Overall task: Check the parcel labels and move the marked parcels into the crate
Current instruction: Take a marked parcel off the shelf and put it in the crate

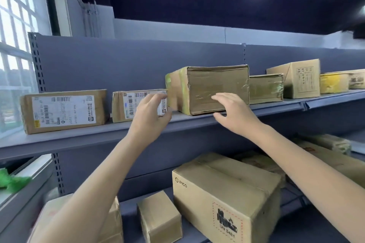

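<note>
A brown taped cardboard parcel (209, 89) stands at the middle of the upper shelf (83, 140), turned at an angle, with no label on the faces I see. My left hand (150, 116) is raised at its left corner, fingers apart, in front of a smaller labelled parcel (126, 106). My right hand (235, 114) hovers open at the parcel's front lower edge. Neither hand grips anything. A wide labelled parcel (63, 111) lies at the shelf's left end. No crate is in view.
More parcels line the upper shelf to the right: a flat brown one (265, 89), a tall printed box (300, 81), a yellow one (333, 83). On the lower shelf sit a PICO box (227, 197), a small box (160, 217) and others. A window is at left.
</note>
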`<state>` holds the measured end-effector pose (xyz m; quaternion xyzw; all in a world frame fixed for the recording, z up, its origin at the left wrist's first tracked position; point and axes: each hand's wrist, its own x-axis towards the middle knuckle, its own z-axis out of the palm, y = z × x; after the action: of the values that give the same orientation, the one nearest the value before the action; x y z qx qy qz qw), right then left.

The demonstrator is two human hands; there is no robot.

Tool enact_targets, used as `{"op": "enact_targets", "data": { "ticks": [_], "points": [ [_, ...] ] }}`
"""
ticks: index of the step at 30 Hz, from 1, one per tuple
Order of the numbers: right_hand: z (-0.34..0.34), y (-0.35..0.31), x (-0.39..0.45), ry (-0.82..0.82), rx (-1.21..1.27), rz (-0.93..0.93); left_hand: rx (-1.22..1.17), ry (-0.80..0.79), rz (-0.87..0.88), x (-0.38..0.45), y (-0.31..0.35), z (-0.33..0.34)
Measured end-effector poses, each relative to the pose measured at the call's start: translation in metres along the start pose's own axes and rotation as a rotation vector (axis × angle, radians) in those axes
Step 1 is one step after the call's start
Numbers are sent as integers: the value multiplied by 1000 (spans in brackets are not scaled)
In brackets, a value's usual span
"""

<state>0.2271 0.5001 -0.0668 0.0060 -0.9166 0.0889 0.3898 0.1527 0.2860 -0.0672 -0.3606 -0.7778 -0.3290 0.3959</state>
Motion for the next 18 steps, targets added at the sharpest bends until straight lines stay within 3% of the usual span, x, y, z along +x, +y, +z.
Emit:
{"op": "enact_targets", "data": {
  "ticks": [8, 18],
  "points": [
    [-29, 86, 1, 12, 11, 59, 108, 25, -6, 30, 43, 35],
    [-30, 177, 25, 13, 109, -29, 172, 88, -207, 47, 76, 106]
  ]
}}
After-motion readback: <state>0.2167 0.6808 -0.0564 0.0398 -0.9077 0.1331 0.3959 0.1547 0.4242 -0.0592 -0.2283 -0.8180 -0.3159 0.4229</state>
